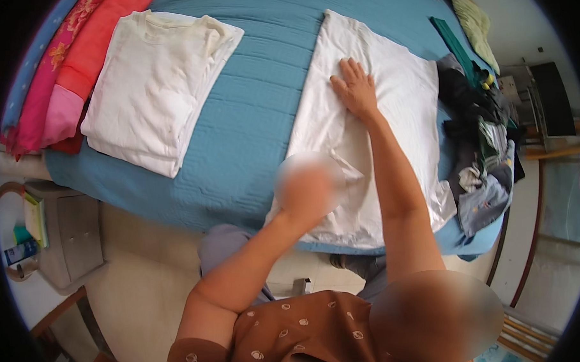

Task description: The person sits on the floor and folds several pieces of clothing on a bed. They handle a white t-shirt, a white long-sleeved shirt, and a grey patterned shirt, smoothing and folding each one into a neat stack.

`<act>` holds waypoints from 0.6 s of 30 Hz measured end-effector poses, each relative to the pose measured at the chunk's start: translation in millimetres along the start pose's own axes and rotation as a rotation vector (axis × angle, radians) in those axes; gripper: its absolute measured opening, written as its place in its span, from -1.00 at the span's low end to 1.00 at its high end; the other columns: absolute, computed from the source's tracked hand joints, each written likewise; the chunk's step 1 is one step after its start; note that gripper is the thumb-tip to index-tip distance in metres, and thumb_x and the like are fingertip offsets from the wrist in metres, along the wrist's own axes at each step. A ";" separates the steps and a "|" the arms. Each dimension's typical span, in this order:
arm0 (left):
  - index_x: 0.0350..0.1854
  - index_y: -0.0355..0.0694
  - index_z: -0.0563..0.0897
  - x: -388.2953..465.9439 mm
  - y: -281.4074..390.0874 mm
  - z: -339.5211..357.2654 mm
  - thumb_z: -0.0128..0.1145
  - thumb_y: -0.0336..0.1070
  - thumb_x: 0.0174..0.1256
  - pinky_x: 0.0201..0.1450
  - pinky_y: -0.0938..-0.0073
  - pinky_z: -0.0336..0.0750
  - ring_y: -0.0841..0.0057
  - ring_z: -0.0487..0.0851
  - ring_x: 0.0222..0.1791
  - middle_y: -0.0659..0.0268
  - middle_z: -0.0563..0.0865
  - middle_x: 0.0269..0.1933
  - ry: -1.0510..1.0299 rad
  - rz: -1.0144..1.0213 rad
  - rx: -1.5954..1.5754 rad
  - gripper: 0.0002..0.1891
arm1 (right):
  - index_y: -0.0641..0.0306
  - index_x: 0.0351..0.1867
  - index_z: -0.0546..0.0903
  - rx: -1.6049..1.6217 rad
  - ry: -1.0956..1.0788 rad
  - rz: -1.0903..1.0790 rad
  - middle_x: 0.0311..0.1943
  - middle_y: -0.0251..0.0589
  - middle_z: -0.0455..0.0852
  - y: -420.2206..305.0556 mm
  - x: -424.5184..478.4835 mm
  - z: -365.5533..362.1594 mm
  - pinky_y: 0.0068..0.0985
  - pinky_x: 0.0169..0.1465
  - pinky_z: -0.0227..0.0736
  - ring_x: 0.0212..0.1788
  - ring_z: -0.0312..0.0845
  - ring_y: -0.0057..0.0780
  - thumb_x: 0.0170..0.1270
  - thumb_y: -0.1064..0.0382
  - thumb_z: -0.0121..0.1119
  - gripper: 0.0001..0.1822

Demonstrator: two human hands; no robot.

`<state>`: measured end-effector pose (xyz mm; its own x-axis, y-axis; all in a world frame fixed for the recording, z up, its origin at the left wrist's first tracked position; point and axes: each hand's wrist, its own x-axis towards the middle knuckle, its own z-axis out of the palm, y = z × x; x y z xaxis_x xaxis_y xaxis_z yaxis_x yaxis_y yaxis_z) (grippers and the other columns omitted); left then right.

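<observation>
A white cloth garment [402,100], folded lengthwise and somewhat creased, lies flat on the teal bedspread [249,106]. My right hand [356,87] rests palm down on its upper part, fingers spread. Over its lower left edge is my left hand [309,185], blurred, so its fingers and any hold on the cloth cannot be made out. Wrinkles gather in the fabric just beside that hand. To the left, a stack of folded white shirts [143,90] sits on the bed, with a round neckline at the top.
Rolled or folded red, pink and blue fabrics [84,59] line the bed's left side. A heap of dark and grey clothes [479,126] lies at the right. A grey bedside cabinet [76,236] stands at the lower left, near the bed's edge.
</observation>
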<state>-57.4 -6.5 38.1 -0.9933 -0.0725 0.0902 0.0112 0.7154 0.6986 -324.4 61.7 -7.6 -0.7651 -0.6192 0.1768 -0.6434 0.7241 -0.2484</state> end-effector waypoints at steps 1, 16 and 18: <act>-0.36 -0.24 0.67 2.7 17.4 -18.8 0.13 -0.26 0.24 -0.23 0.04 0.49 0.09 0.66 -0.30 0.06 0.70 -0.34 -0.106 -0.097 0.002 -0.83 | -0.10 0.51 0.29 0.014 -0.011 0.016 0.55 -0.19 0.17 -5.3 -19.5 -8.8 0.03 0.55 -0.20 0.59 -0.08 -0.08 0.43 -0.26 -0.05 -0.31; 0.01 -0.26 0.57 -61.3 -22.7 -29.4 0.25 -0.11 0.25 0.09 0.10 0.49 0.09 0.56 0.10 0.10 0.63 0.04 0.249 -0.317 0.148 -0.61 | 0.16 0.21 0.56 0.634 -0.008 0.536 -0.30 -0.09 0.76 -92.8 -255.1 -61.7 -0.28 -0.12 0.53 -0.26 0.69 -0.11 0.09 0.21 0.27 -0.44; -0.07 -0.27 0.57 -80.8 -27.6 -17.2 0.26 -0.13 0.22 0.02 0.11 0.48 0.11 0.57 0.03 0.11 0.63 -0.05 0.368 -0.300 0.157 -0.64 | 0.16 0.21 0.56 0.694 0.091 0.575 -0.28 -0.07 0.76 -95.9 -262.4 -66.3 -0.29 -0.12 0.53 -0.24 0.70 -0.11 0.10 0.20 0.27 -0.44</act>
<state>24.5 -32.4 23.8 -0.8433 -0.5113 0.1655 -0.3145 0.7193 0.6194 -63.7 174.9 33.0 -0.9816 -0.1711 -0.0848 -0.0239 0.5503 -0.8346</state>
